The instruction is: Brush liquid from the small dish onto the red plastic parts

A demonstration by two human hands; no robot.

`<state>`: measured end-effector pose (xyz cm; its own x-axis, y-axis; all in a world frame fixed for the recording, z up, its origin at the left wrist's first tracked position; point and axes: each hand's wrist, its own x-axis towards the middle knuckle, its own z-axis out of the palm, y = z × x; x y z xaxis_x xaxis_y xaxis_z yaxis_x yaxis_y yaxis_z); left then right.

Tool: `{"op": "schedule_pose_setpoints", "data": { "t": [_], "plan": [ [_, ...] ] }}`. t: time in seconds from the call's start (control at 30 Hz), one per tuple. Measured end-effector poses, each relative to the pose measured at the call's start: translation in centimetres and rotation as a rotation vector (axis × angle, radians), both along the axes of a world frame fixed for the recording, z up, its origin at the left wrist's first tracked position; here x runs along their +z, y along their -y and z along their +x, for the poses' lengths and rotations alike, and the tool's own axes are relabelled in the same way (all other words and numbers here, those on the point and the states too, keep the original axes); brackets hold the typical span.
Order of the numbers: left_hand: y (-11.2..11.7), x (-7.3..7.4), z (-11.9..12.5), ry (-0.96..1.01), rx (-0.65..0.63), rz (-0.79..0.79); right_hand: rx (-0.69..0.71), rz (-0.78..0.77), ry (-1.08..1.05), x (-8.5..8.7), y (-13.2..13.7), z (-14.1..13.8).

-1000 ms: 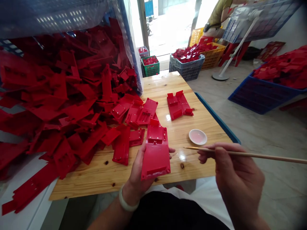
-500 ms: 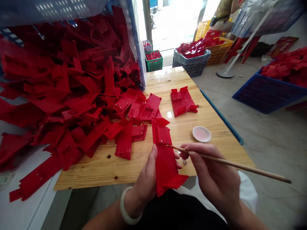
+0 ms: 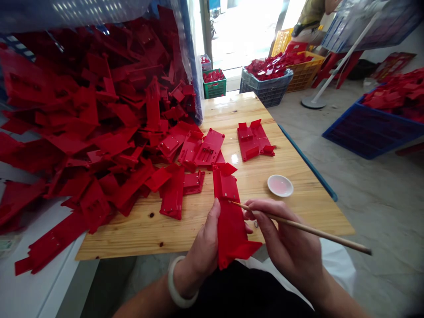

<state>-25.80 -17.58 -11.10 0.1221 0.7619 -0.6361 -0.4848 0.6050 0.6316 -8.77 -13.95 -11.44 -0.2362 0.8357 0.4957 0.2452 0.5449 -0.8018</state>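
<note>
My left hand (image 3: 207, 240) grips a long red plastic part (image 3: 230, 223) by its sides, thumb on the left edge and fingertips showing at the right. Flaps stick out at its top and bottom ends. In my right hand (image 3: 286, 240) is a thin wooden paintbrush (image 3: 308, 228), pinched near the bristles. Its tip meets or hovers just over the part's face, below a raised block with small metal bits. A small white dish (image 3: 280, 185) with a pinkish content stands beyond my right hand. Two similar red parts (image 3: 256, 140) lie side by side further back.
A large heap of red parts (image 3: 99, 132) spills from a tipped blue crate (image 3: 195, 57) onto the wooden table (image 3: 122, 240) at left. Filled crates stand on the floor, among them a blue one (image 3: 367, 128) at right. A fan stand (image 3: 313, 102) and a seated person (image 3: 309, 20) are behind.
My right hand has moved slightly left, and the brush tip has shifted a little left along the red part. The left hand keeps its hold; the whole view has shifted slightly.
</note>
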Motion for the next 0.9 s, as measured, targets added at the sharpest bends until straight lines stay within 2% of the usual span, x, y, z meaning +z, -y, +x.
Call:
{"op": "schedule_pose_setpoints", "data": {
  "t": [0.27, 0.5, 0.9],
  "plan": [
    [-0.45, -0.13, -0.11, 0.123, -0.006, -0.005, -0.074, -0.065, -0.043, -0.40, 0.16, 0.77],
    [-0.78, -0.28, -0.36, 0.282, -0.060, 0.025, -0.123, -0.129, -0.157, -0.20, -0.01, 0.61],
    [-0.98, -0.13, -0.06, 0.317, -0.049, -0.002, -0.113, -0.151, -0.184, -0.75, -0.17, 0.48]
  ]
}}
